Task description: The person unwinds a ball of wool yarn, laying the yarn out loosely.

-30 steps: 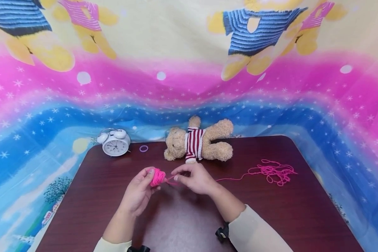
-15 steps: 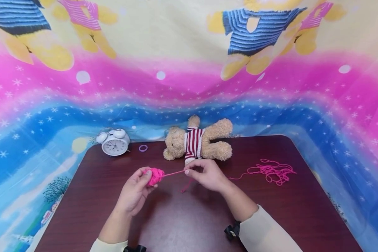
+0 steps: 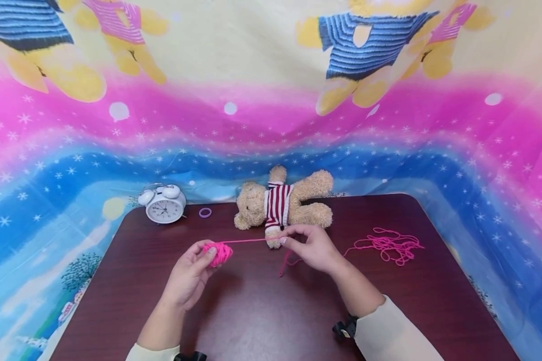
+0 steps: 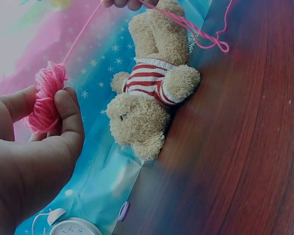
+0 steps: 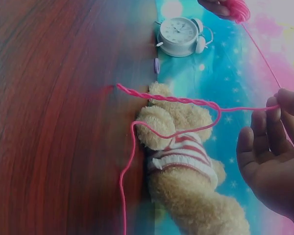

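A small ball of pink yarn (image 3: 220, 254) is held between the thumb and fingers of my left hand (image 3: 191, 276). From it a strand of yarn (image 3: 248, 241) runs taut to my right hand (image 3: 313, 250), whose thumb and fingertips pinch it. Below the right hand hangs a twisted loop of yarn (image 5: 171, 98), seen clearly in the right wrist view. A thinner strand goes on to a loose tangle of yarn (image 3: 390, 246) lying on the right of the table. Just behind the taut strand lies a teddy bear (image 3: 277, 205) in a red-and-white striped top.
On the back left of the dark wooden table (image 3: 253, 321) stands a white twin-bell alarm clock (image 3: 164, 204). Beside it lies a purple ring (image 3: 205, 213). A printed cloth backdrop (image 3: 262, 120) rises behind the table's back edge.
My right hand has drawn away to the right, lengthening and tightening the strand from the ball. The twisted loop has come to hang beneath it. My left hand has shifted slightly left with the ball.
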Demonstrator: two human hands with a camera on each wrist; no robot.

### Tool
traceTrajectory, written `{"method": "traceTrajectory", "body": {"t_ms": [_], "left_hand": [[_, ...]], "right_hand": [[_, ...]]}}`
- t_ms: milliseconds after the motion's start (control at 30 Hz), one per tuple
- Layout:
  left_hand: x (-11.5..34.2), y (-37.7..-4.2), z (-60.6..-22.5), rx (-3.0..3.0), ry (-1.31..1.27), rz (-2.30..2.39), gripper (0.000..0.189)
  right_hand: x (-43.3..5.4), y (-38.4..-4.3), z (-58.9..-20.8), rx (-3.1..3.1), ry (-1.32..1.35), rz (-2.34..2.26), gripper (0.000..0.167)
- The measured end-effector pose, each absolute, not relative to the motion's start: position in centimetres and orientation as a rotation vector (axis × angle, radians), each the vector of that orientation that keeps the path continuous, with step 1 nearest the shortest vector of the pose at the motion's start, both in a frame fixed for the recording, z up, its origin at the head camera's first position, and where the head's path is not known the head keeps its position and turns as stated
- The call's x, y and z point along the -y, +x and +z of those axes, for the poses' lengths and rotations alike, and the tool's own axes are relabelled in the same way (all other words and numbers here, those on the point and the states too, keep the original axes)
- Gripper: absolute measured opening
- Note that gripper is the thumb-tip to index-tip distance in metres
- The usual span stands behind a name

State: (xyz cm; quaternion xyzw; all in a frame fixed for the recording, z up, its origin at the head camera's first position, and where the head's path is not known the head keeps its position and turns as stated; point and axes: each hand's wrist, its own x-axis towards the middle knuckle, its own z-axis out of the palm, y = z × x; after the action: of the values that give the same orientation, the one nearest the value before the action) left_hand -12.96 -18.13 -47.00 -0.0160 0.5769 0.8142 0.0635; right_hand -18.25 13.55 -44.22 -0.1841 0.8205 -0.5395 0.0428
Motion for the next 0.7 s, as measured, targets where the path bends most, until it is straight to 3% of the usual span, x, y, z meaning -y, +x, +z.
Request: {"method": "traceTrajectory", "body": {"t_ms": [700], "left_hand": [[19.2,-13.0,-47.4,-1.790,-0.091,2.436,0.027]], "right_hand": [[-17.6,-18.3,-43.8,-2.667,-0.455,-1.619,0.009]]}}
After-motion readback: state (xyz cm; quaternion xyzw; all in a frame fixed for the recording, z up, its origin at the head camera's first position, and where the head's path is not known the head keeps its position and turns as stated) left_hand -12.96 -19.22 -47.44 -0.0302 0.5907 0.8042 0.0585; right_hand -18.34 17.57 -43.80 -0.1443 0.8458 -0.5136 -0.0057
